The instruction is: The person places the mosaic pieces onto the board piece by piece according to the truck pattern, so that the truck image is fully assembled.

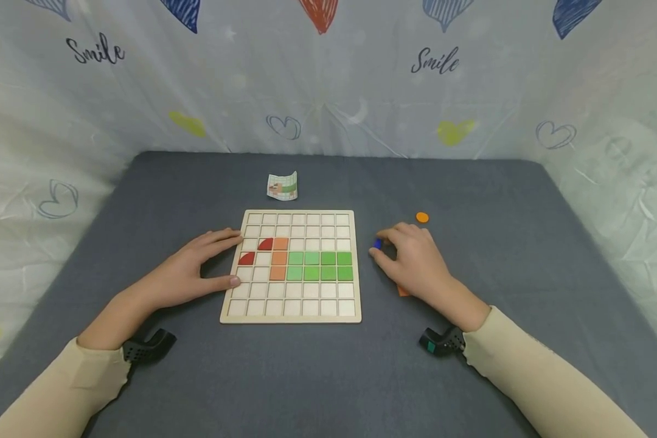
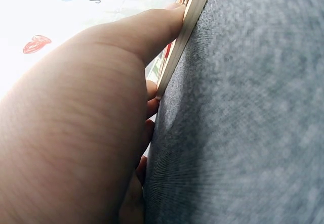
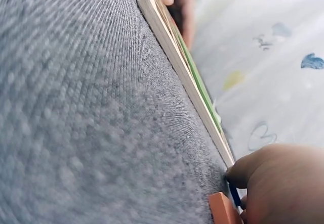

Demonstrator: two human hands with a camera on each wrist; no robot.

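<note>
A pale wooden grid board [image 1: 291, 319] lies flat on the grey table. Two red quarter-round tiles [image 1: 265, 244], a column of orange square tiles [image 1: 278, 258] and two rows of green tiles [image 1: 328, 259] fill some of its cells. My left hand [image 1: 177, 267] rests at the board's left side, thumb on the edge and fingers spread with their tips at the rim. To the right of the board, my right hand [image 1: 416, 258] pinches a small blue piece [image 1: 378, 243] between thumb and forefinger. An orange block [image 3: 223, 209] is beneath this hand, mostly hidden in the head view.
An orange disc [image 1: 422, 217] lies just beyond the right hand. Behind the board stands a small curled picture card [image 1: 282, 187] with a coloured grid pattern. A printed white curtain [image 1: 328, 79] hangs behind the table [image 1: 306, 383].
</note>
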